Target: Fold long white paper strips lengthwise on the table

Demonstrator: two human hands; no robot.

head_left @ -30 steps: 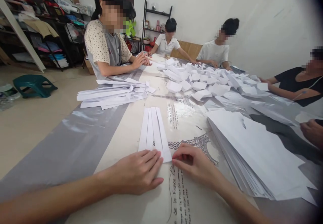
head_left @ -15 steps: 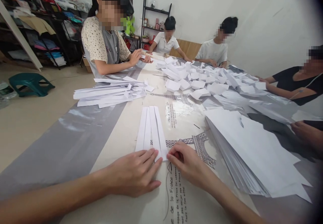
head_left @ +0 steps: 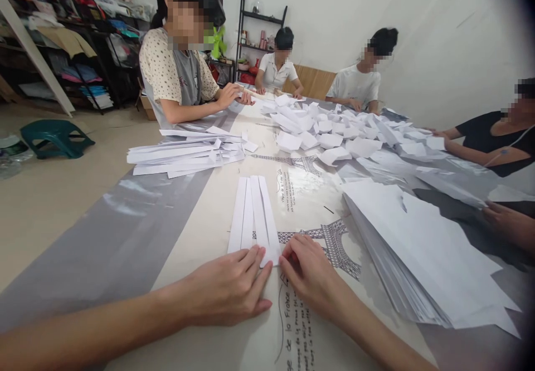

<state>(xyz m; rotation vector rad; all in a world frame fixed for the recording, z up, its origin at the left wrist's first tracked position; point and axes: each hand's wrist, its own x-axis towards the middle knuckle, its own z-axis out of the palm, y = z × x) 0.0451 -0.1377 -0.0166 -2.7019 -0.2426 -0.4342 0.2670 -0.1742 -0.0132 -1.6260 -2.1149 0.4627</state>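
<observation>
Two folded white paper strips (head_left: 264, 220) lie side by side on the printed tablecloth in front of me, their long folded edges pointing away. My left hand (head_left: 225, 287) rests over their near ends, fingers stretched out and lying on the paper. At the near right corner of the right strip, my right hand (head_left: 309, 273) is closed with thumb and forefinger pinched at the paper's edge. Its other fingers are curled under, partly hidden.
Long folded strips (head_left: 188, 154) are piled ahead on the left. A stack of white sheets (head_left: 418, 248) lies to my right. Many folded paper pieces (head_left: 334, 131) cover the table's far side. Several co-workers sit around; one (head_left: 175, 81) handles paper at the left. A green stool (head_left: 56, 137) stands on the floor.
The whole view has shifted slightly to the right. Both hands stay at the near end of the strips, almost unmoved. A far co-worker's hands have drawn closer together.
</observation>
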